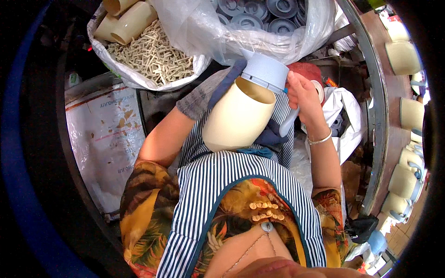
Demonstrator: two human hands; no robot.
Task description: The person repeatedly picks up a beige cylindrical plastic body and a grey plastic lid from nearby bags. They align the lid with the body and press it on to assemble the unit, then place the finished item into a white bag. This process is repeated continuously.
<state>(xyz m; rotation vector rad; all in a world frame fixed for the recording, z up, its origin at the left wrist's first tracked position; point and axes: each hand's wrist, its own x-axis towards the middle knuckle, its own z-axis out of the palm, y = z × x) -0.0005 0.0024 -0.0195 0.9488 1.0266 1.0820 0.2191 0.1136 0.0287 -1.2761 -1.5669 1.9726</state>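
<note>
A cream jug body (236, 118) rests tilted against my striped apron, its wide mouth facing up and away. My left hand (220, 88), in a grey and navy glove, is closed along the far left side of it; some of its fingers are hidden. A pale blue spout collar (265, 69) sits over the far edge of that mouth, tipped so that part of the opening still shows. Its pale blue handle (289, 123) hangs down at the right. With fingers bent round the collar's right edge, my bare right hand (302, 96) grips it.
Beyond my hands, a clear plastic bag (194, 28) holds several grey-blue round lids (282, 25). Left of it, a white sack (99, 53) contains small cream sticks (155, 53) and cream cylinders (134, 23). Several cream jugs (403, 180) line a brown ledge (387, 139) on the right.
</note>
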